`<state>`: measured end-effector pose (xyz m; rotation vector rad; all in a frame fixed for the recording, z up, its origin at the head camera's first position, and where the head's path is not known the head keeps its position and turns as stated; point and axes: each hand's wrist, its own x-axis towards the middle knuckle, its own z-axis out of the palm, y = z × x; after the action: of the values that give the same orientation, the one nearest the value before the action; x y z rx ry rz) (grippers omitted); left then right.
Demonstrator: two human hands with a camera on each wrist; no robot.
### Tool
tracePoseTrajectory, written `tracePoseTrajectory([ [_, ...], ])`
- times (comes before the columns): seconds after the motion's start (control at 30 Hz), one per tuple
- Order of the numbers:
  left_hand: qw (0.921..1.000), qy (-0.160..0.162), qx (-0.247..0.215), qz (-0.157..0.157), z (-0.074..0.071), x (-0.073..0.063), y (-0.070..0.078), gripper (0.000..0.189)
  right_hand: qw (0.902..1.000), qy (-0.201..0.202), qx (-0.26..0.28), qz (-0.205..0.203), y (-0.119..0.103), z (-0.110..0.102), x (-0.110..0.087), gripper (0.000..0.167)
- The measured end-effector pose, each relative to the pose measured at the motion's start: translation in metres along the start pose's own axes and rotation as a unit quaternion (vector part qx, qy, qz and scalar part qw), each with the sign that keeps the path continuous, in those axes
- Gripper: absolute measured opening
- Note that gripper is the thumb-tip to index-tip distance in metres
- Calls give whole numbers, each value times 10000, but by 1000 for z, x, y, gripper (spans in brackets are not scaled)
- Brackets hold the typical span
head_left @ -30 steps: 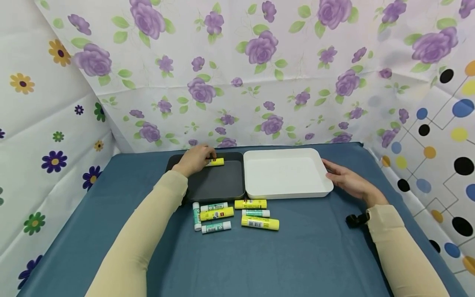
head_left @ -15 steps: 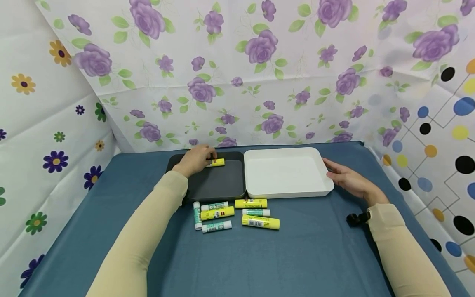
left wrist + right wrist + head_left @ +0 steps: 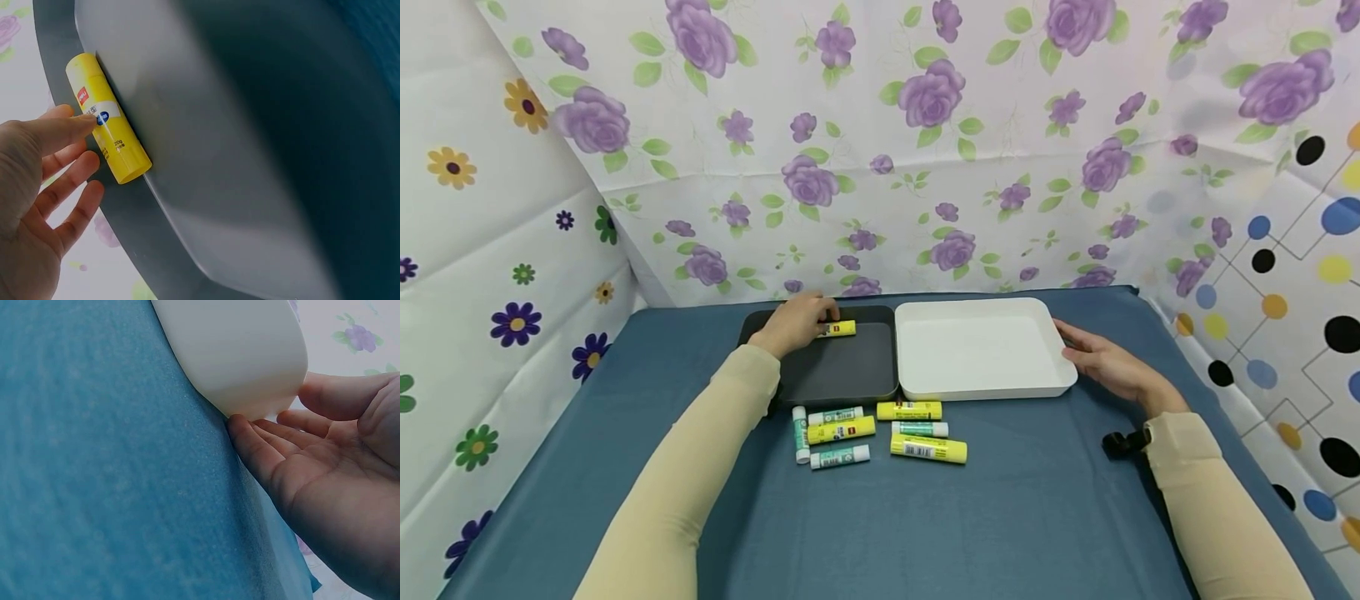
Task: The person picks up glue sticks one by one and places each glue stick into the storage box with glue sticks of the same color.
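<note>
My left hand (image 3: 796, 323) reaches into the black tray (image 3: 842, 375) and pinches a yellow glue stick (image 3: 109, 119). In the left wrist view the thumb lies across its label, while the other fingers are spread behind and below it. The stick lies along the tray's far wall. My right hand (image 3: 1101, 362) rests at the right end of the white tray (image 3: 977, 350). In the right wrist view its fingertips (image 3: 240, 428) touch the tray's lower edge and the thumb meets its side, with the fingers fairly straight.
In front of the trays lie several more glue sticks: yellow ones (image 3: 928, 448) and smaller green-and-white ones (image 3: 840, 457). The two trays stand side by side on a blue cloth (image 3: 955, 533). A flowered curtain (image 3: 880, 167) hangs behind the table.
Both hands keep their places, the left on the glue stick and the right against the white tray. The whole head view shifts very slightly.
</note>
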<state>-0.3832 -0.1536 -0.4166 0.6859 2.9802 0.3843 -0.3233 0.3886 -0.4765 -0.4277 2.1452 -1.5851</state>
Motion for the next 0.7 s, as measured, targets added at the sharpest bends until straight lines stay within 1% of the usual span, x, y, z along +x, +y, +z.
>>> tracePoseTrajectory([
  [0.33, 10000, 25, 17, 56, -4, -2, 0, 22, 10000, 25, -37, 40, -1, -1, 1, 76],
  [0.53, 10000, -15, -7, 16, -4, -3, -1, 22, 10000, 2, 49, 6, -1, 0, 1, 75],
  [0.7, 10000, -9, -36, -59, -5, -6, -2, 24, 10000, -25, -60, 8, 0, -1, 0, 76],
])
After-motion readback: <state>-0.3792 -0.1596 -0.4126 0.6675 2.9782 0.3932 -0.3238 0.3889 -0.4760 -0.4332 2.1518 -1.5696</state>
